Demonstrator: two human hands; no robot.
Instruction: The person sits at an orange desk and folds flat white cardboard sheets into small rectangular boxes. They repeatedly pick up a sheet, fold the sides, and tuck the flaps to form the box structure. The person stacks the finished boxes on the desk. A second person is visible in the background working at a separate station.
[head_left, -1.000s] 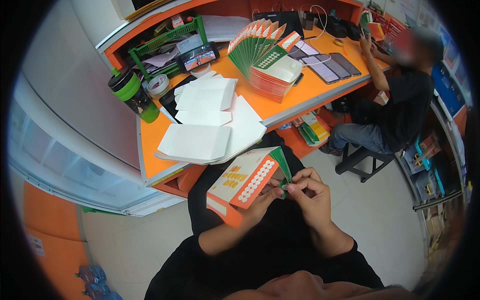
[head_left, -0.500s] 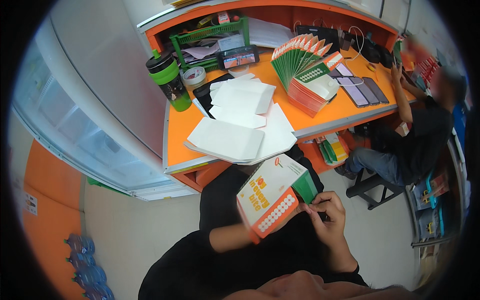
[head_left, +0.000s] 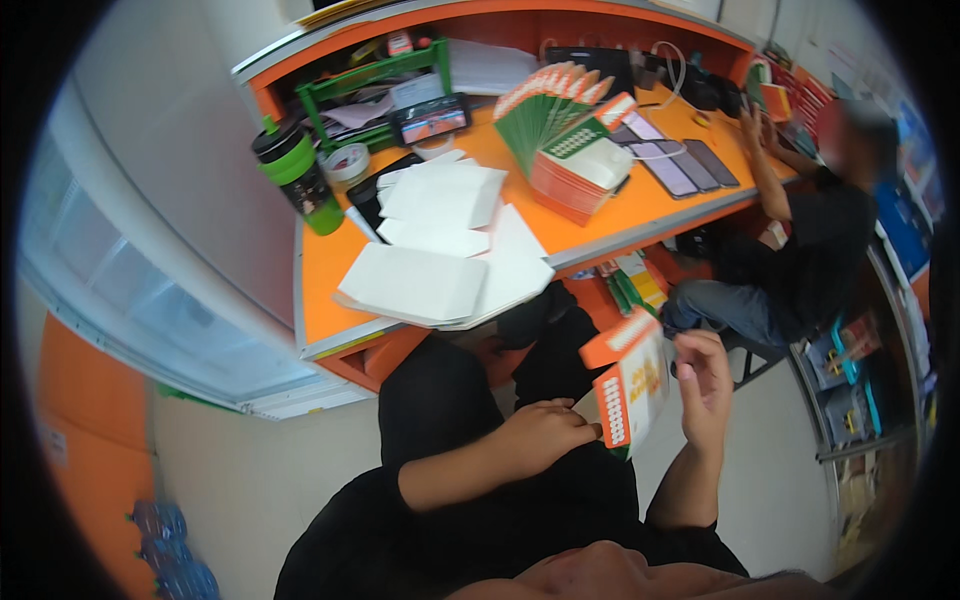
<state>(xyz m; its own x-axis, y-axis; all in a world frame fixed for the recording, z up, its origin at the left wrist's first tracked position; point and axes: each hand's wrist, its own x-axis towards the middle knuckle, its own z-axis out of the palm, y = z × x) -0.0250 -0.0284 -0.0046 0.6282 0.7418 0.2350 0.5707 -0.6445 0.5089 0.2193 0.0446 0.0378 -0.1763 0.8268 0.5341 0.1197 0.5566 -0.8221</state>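
A folding carton [head_left: 645,388] in white, orange and green is tilted over my lap, with an orange end flap standing out at its upper left. My left hand [head_left: 550,436] pinches the carton's lower left edge; part of that grip is hidden. Just right of the carton is my right hand [head_left: 706,385], raised, its fingers loosely curled and apart from the thumb, with nothing seen in it. White blank cartons [head_left: 415,278] lie overlapping on the orange desk [head_left: 325,315]. Beside them a fanned stack of printed cartons [head_left: 575,170] leans on the desk.
A green bottle [head_left: 298,175], tape roll [head_left: 347,163], propped phone [head_left: 430,120] and green basket [head_left: 372,75] stand at the desk's left. Several phones [head_left: 668,170] lie toward the right. A seated person [head_left: 825,220] is at the far right. A glass-fronted cabinet [head_left: 150,270] flanks the desk.
The carton has swung right and turned, so its orange flap and side now face left. My right hand has come off it and moved up and right. The view has shifted too.
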